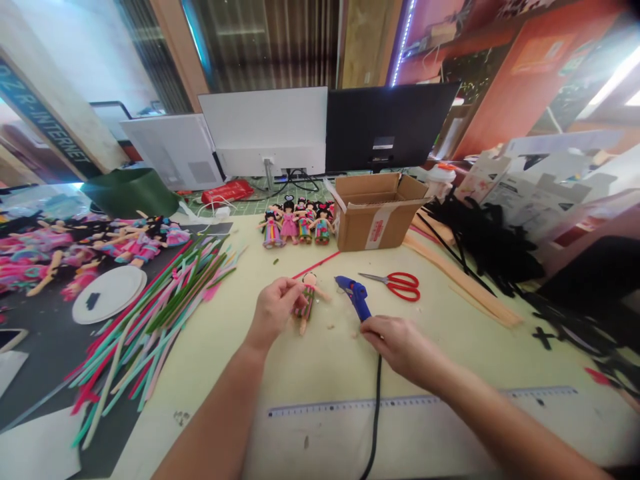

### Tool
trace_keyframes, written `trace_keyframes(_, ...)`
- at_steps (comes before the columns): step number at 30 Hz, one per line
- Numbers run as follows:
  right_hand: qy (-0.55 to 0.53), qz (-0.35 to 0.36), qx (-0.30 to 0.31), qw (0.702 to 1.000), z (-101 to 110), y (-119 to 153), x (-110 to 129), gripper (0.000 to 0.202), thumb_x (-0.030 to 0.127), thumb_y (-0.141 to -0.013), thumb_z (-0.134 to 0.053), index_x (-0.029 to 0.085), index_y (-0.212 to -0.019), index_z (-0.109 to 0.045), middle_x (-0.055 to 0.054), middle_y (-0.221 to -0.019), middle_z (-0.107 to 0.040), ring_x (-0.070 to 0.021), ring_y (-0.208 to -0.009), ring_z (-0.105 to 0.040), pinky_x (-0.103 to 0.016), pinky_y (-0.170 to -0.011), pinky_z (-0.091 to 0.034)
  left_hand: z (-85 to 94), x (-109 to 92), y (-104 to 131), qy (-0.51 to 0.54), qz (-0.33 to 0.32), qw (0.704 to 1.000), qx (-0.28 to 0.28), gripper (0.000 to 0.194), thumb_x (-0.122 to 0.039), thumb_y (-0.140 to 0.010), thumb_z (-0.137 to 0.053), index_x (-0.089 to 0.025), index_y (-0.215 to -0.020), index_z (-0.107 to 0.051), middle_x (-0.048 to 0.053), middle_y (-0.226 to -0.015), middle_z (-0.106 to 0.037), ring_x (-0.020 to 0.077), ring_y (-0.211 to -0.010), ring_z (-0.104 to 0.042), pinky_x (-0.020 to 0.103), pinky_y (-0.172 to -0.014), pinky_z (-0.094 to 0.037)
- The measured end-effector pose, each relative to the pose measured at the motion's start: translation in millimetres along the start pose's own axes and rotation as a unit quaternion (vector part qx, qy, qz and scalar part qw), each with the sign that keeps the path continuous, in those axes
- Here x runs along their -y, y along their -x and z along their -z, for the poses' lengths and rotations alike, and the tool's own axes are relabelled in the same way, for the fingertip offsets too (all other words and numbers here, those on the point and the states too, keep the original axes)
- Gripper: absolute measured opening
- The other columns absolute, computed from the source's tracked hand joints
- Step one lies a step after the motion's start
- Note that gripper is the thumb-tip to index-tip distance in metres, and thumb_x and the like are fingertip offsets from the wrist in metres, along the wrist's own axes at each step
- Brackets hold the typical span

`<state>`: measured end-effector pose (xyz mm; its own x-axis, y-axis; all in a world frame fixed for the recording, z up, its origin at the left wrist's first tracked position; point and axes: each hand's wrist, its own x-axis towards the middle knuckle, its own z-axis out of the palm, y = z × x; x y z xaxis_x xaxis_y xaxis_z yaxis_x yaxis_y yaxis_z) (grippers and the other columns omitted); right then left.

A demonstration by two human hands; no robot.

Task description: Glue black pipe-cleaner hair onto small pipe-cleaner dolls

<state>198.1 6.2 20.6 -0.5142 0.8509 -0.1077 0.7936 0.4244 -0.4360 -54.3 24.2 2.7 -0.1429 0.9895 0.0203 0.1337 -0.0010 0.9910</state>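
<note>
My left hand (277,308) is closed at the side of a small pipe-cleaner doll (308,301), its fingers pinched at the doll's arm and striped dress. The doll has a pale round head, dark hair and pale limbs. In my right hand (397,343) is the handle of a blue hot glue gun (355,293), its nozzle pointing up and left, apart from the doll. A dark cord (376,427) runs from the gun toward the front edge. Red-handled scissors (400,285) lie just right of the glue gun. A red pipe cleaner (316,264) lies behind the doll.
Several finished dolls (295,223) stand beside an open cardboard box (375,227). Colourful pipe cleaners (165,320) and a white disc (107,295) lie left, with more dolls (120,243) behind. A ruler (340,405) lies in front. Black pipe cleaners (475,233) are heaped right. Monitors (390,127) line the back.
</note>
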Motion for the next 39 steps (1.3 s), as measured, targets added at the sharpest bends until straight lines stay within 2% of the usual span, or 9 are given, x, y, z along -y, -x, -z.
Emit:
trace_keyframes(4,0.074,-0.030,0.001,0.997,-21.4,-8.7,11.1,0.024,0.022,-0.091,-0.044,0.022,-0.093,-0.067,-0.007,-0.093,-0.072,-0.0204,-0.083,-0.068,-0.028,-0.070,-0.046,-7.9,-0.8,7.0,-0.012,-0.011,0.999,0.047,0.017,-0.033,-0.076,-0.064,-0.016,-0.074,-0.060,-0.002,-0.057,-0.062,0.0112,-0.052,-0.055,0.022,-0.053,-0.043)
trace_keyframes(7,0.073,-0.035,-0.013,0.997,-19.7,-10.3,11.6,0.024,0.022,-0.091,-0.044,0.023,-0.097,-0.067,-0.007,-0.095,-0.072,-0.0215,-0.085,-0.067,-0.029,-0.071,-0.046,-11.3,-3.3,12.5,-0.073,-0.061,0.994,0.057,0.021,-0.037,-0.080,-0.060,-0.018,-0.071,-0.058,-0.004,-0.054,-0.055,0.0100,-0.050,-0.049,0.021,-0.051,-0.037)
trace_keyframes(13,0.012,-0.048,-0.043,0.998,-4.3,1.8,2.1,0.026,0.025,-0.091,-0.041,0.022,-0.094,-0.067,-0.008,-0.092,-0.073,-0.0242,-0.085,-0.067,-0.034,-0.075,-0.047,3.3,-12.1,13.3,-0.185,-0.126,0.975,0.001,0.033,-0.045,-0.088,-0.048,-0.019,-0.068,-0.053,-0.005,-0.054,-0.045,0.0107,-0.053,-0.041,0.022,-0.052,-0.031)
trace_keyframes(17,-0.004,-0.017,-0.035,0.999,-9.7,0.3,12.3,0.026,0.024,-0.091,-0.042,0.022,-0.094,-0.067,-0.008,-0.094,-0.073,-0.0238,-0.087,-0.067,-0.033,-0.076,-0.047,31.2,-4.1,-2.2,-0.268,-0.092,0.954,-0.097,0.040,-0.049,-0.088,-0.045,-0.020,-0.059,-0.046,-0.005,-0.049,-0.038,0.0121,-0.052,-0.038,0.024,-0.054,-0.029)
trace_keyframes(21,0.003,0.012,-0.045,0.999,-8.1,-8.4,30.1,0.025,0.024,-0.091,-0.040,0.022,-0.089,-0.065,-0.007,-0.091,-0.071,-0.0223,-0.083,-0.066,-0.030,-0.071,-0.045,45.0,11.2,-16.3,-0.337,-0.010,0.934,-0.114,0.021,-0.042,-0.077,-0.062,-0.021,-0.079,-0.058,-0.001,-0.069,-0.059,0.0158,-0.064,-0.051,0.025,-0.060,-0.031)
trace_keyframes(24,0.008,0.000,-0.074,0.997,4.6,-7.8,28.0,0.020,0.025,-0.089,-0.044,0.022,-0.079,-0.062,-0.005,-0.081,-0.069,-0.0207,-0.076,-0.064,-0.029,-0.066,-0.042,34.9,17.5,-17.6,-0.350,0.007,0.934,-0.068,0.033,-0.052,-0.079,-0.056,-0.021,-0.067,-0.059,0.001,-0.062,-0.059,0.0170,-0.059,-0.050,0.026,-0.056,-0.028)
trace_keyframes(28,-0.006,-0.067,-0.100,0.993,18.6,-2.3,1.7,0.024,0.038,-0.087,-0.049,0.022,-0.070,-0.056,-0.003,-0.070,-0.066,-0.0199,-0.068,-0.060,-0.028,-0.061,-0.039,7.4,17.8,-15.3,-0.339,0.019,0.941,-0.001,0.047,-0.061,-0.080,-0.050,-0.021,-0.059,-0.062,0.002,-0.051,-0.056,0.0166,-0.051,-0.049,0.027,-0.053,-0.024)
trace_keyframes(34,-0.072,-0.133,-0.125,0.980,2.9,-27.2,-24.8,0.033,0.050,-0.074,-0.064,0.020,-0.089,-0.061,-0.006,-0.081,-0.068,-0.0236,-0.075,-0.063,-0.030,-0.063,-0.041,-17.2,24.7,-21.9,-0.260,0.027,0.965,0.006,0.022,-0.042,-0.066,-0.071,-0.021,-0.073,-0.067,-0.001,-0.057,-0.058,0.0158,-0.056,-0.052,0.026,-0.054,-0.026)
trace_keyframes(39,-0.135,-0.113,-0.125,0.976,-5.1,-54.7,-18.8,0.018,0.039,-0.072,-0.064,0.021,-0.069,-0.059,-0.003,-0.063,-0.064,-0.0219,-0.064,-0.062,-0.029,-0.057,-0.040,-12.0,20.5,-30.3,-0.108,0.048,0.993,-0.016,0.034,-0.038,-0.070,-0.069,-0.017,-0.095,-0.060,0.004,-0.079,-0.065,0.0162,-0.069,-0.061,0.025,-0.060,-0.040)
